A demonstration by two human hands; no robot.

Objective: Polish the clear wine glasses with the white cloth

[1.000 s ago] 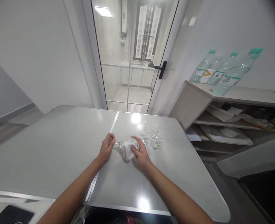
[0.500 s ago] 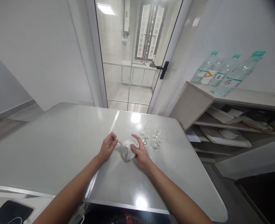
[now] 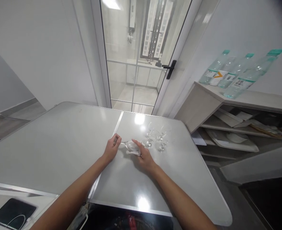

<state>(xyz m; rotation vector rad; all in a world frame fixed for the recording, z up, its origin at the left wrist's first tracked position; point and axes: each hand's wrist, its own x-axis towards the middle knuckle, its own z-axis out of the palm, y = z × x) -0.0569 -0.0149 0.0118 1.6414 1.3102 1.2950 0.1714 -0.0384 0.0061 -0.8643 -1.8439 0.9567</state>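
My left hand (image 3: 112,147) is closed round the foot and stem of a wine glass (image 3: 130,145), which lies on its side in the air above the table. A white cloth (image 3: 134,152) wraps the underside of the bowl. My right hand (image 3: 144,155) grips that cloth against the bowl, fingers over the top of the glass. Some of the cloth is hidden behind the fingers. Just beyond my right hand stand several clear stemmed glasses (image 3: 161,146) in a close group on the grey table (image 3: 66,143).
On the right, a wooden shelf unit (image 3: 203,95) holds several plastic bottles (image 3: 241,81) on top and trays and papers below. Behind the table is a glass door (image 3: 121,83) with a black handle (image 3: 171,69). A dark tablet-like object (image 3: 13,212) lies at lower left.
My right hand has shifted the cloth round the bowl, so more clear glass shows and the cloth sits lower. The glass is tilted nearer level. My left hand keeps its hold.
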